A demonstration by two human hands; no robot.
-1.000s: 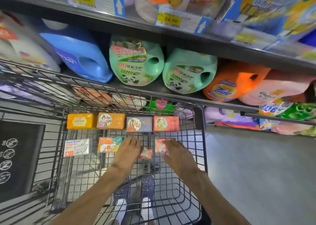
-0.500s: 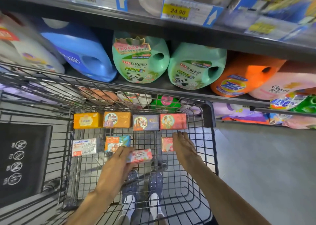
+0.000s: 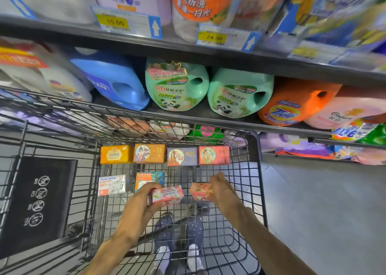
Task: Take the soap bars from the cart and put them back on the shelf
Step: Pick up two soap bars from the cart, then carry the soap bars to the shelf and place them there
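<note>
**Two soap boxes lifted in the cart, six more on the wire floor**

Seen from the head camera, looking down into a black wire cart [image 3: 253, 147] parked against a shelf [image 3: 208, 59] of detergent jugs.

Left hand [image 3: 144, 201]: fingers curled round a pink soap box [image 3: 167, 195], gripped at its left end, thumb on top, box raised above the cart floor and slightly tilted.

Right hand [image 3: 221, 189]: fingers closed round a red-orange soap box [image 3: 199, 191], held at its right end, also above the wire floor. Both held boxes near each other but apart, with a gap between them.

Left lying in the cart, back row against the front wall, from left to right: an orange soap box [image 3: 116, 154], a gold soap box [image 3: 149, 153] with a round portrait, a purple soap box [image 3: 182, 156], a red soap box [image 3: 214, 155]. All four touching or just beside one another. Nearer row: a white goat soap box [image 3: 112, 185] and a teal goat soap box [image 3: 149, 178], the second partly hidden behind the left hand.

On the shelf behind the cart: a blue jug [image 3: 112, 80], two green jugs [image 3: 176, 86] with a panda picture, an orange Tide jug [image 3: 292, 105], a pink Comfort bottle [image 3: 344, 114]. Above, yellow price tags [image 3: 114, 22] reading 15.00 and 24.90. Under the wire floor, two blue shoes [image 3: 167, 231] with white socks. To the left of the basket, a black panel [image 3: 37, 203] with white prohibition signs.
</note>
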